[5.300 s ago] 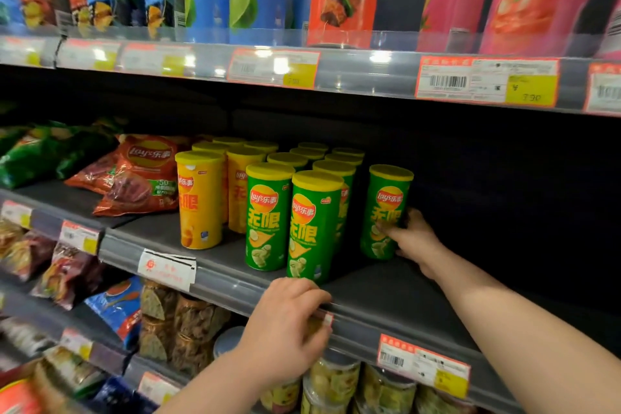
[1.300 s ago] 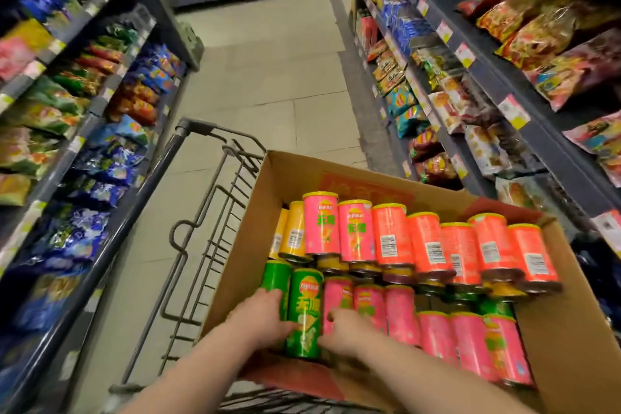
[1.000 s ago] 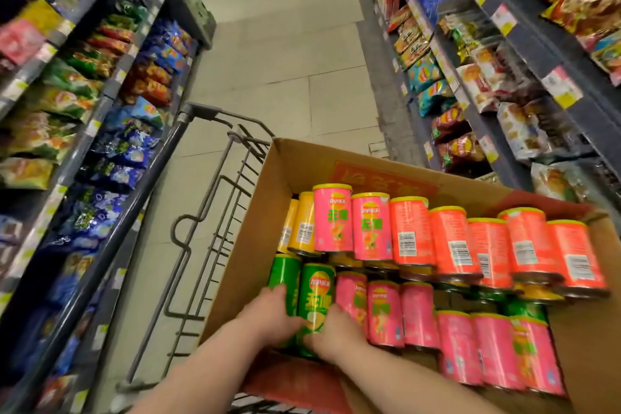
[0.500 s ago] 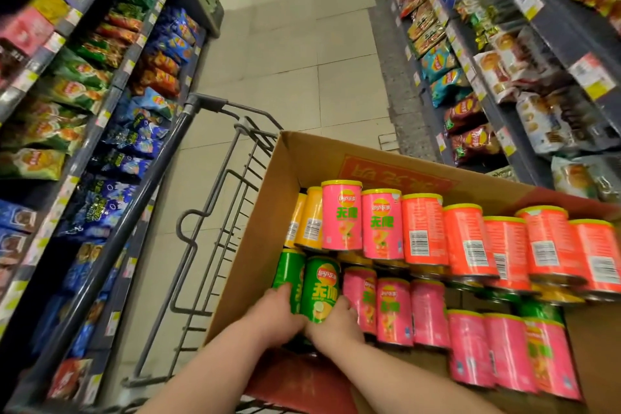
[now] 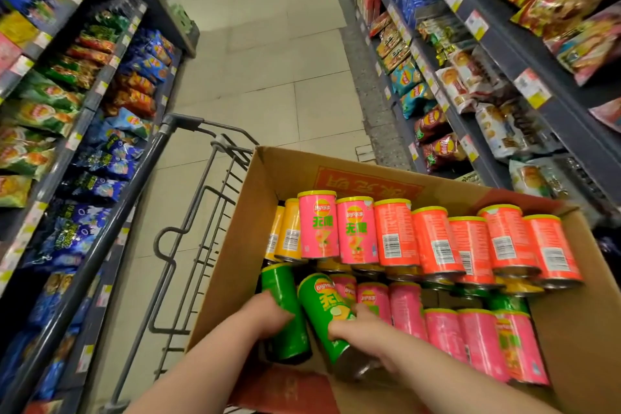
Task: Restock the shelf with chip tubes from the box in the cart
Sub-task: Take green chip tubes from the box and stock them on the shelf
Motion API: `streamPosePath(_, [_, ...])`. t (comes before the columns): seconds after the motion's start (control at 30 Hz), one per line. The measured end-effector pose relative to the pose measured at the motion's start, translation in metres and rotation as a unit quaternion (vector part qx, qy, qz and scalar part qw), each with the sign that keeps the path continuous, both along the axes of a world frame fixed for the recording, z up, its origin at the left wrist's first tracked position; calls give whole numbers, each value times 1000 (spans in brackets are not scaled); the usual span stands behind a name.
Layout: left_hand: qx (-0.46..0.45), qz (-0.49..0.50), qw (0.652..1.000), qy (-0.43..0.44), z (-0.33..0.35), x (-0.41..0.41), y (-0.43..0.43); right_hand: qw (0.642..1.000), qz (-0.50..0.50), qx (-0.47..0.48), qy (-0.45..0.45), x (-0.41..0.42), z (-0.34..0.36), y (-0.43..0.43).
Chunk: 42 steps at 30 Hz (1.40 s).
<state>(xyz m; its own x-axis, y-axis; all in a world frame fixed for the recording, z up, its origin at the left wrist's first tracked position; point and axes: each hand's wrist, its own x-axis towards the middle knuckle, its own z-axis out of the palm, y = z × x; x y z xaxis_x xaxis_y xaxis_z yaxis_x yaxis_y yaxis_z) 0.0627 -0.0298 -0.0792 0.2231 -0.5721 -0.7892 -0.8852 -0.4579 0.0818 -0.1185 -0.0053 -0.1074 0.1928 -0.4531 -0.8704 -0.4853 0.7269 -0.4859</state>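
While snack-bag shelves (image 5: 67, 131) flank the box on both sides, a grey wire cart (image 5: 188, 245) carries that cardboard box (image 5: 235, 245), its frame reaching out past the box's far left corner. Inside the box, orange and pink tubes (image 5: 433, 239) lie in rows along the far wall and the near right part, crowding the green ones. At the box's near left corner, the left hand (image 5: 265, 316) curls its fingers round the left green tube (image 5: 285, 286). Just beside it, the right hand (image 5: 359, 326) grips the right green tube (image 5: 322, 306), which lies angled.
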Motion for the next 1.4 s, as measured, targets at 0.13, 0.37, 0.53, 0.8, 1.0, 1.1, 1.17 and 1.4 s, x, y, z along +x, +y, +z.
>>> streamPosePath(0.13, [20, 16, 1000, -10, -18, -6, -2, 999, 40, -26, -3, -26, 9, 9])
streamPosePath(0.37, [31, 131, 991, 14, -46, -28, -6, 998, 68, -18, 0, -54, 12, 16])
streamPosePath(0.53, [11, 180, 983, 19, -59, -34, -1, 998, 58, -18, 27, -71, 4, 18])
streamPosePath(0.8, [26, 291, 952, 93, -46, -36, -3, 999, 20, -18, 34, -69, 7, 17])
streamPosePath(1.0, [60, 288, 944, 147, -13, -37, 1, 999, -5, -33, 40, -61, 22, 17])
streamPosePath(1.1, [47, 280, 946, 157, 0, -37, 9, 997, -33, -58, 41, -56, 35, 21])
streamPosePath(1.17, [21, 268, 947, 175, 14, -37, 16, 995, -51, -76, 43, -52, 45, 25])
streamPosePath(1.4, [-121, 235, 929, 261, 39, -36, 42, 977, -144, -152, 27, -46, 82, 52])
